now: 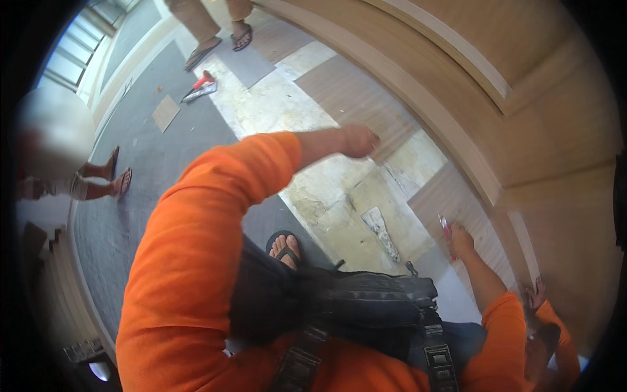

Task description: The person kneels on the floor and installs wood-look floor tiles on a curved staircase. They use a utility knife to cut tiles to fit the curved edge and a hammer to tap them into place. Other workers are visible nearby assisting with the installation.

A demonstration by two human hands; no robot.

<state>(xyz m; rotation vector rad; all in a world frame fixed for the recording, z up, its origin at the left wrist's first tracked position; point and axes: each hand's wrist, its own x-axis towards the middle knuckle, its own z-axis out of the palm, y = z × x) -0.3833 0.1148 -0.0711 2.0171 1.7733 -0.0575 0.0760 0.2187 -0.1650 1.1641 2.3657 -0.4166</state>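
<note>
"Orange sleeve point(202, 222) nearest my camera, with one black bag point(372, 294) and two dark straps point(441, 359) at the lower edge."

"What are the hands doing?"

"Right hand point(462, 242) is closed round a red tool point(446, 225). Left hand point(359, 141) is curled and blurred over a wood-look tile point(346, 91); from my end I can't tell whether it grips anything."

"How does the tool look, and where is it?"

"One of it: slim, red, with a silvery upper end, partly hidden by the fingers. It's over a second wood-look tile point(457, 199), near the brown panel point(555, 228). I can't tell if it touches the tile."

"Give me the other counts."

"Three wood-look tiles that I can make out, the third by a standing person's sandals point(242, 38). One scraper point(379, 234), whitish and smeared, lies on the stained pale floor point(261, 108). On the dark floor point(140, 147) I count one small square tile point(166, 114) and one red-handled tool point(204, 80). Two people stand nearby, one ahead and one at left."
</note>
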